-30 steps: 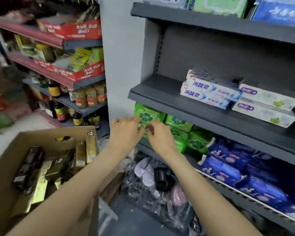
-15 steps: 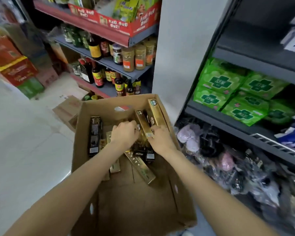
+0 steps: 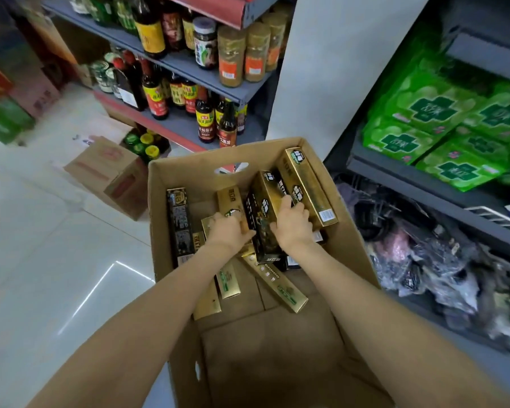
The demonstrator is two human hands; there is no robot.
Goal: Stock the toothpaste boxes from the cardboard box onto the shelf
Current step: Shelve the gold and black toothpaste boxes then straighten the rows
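Observation:
An open cardboard box (image 3: 351, 228) stands on the floor below me, holding several gold and black toothpaste boxes. Both hands are inside it. My left hand (image 3: 228, 231) curls round a gold toothpaste box (image 3: 229, 198) lying in the pile. My right hand (image 3: 292, 222) grips a black and gold toothpaste box (image 3: 262, 207) tilted up at the middle. Another gold box (image 3: 306, 184) leans on the carton's far right wall. A black box (image 3: 178, 222) lies along the left wall. The grey shelf unit (image 3: 424, 187) rises at the right.
Green packs (image 3: 424, 113) fill the grey shelf at the right, with dark bagged goods (image 3: 424, 254) below. Sauce bottles and jars (image 3: 203, 83) line the shelves behind the carton. A smaller carton with bottles (image 3: 112, 169) sits on the white tiled floor at the left.
My view swung from the shelf down to the carton. Both hands dropped from in front of the shelf into the carton and closed on toothpaste boxes.

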